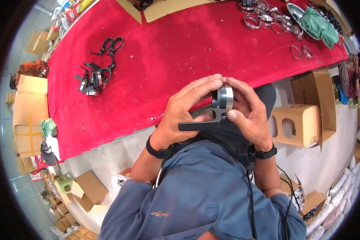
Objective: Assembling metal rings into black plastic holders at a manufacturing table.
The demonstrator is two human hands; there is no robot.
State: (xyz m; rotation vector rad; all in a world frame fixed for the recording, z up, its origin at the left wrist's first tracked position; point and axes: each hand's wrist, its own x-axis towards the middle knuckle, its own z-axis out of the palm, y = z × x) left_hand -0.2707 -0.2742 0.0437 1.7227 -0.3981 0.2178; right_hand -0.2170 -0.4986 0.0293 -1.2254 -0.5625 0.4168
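Blue sleeves [196,200] rise from the lower edge, each wrist wearing a black band. Both hands meet over the near edge of the red cloth-covered table [168,52]. Fingers of the left hand [184,110] curl over a shiny metal ring fitted with a black plastic handle [216,110], while the right hand [248,114] pinches the ring from the other side, thumb on its lower rim. More such black-handled rings [95,78] lie in a heap far left on the cloth; loose metal rings [268,18] are scattered at the far right, beside a green cloth [318,26].

A shiny metal ring [226,97] fitted on a black handled part [200,125], held above the red table edge.
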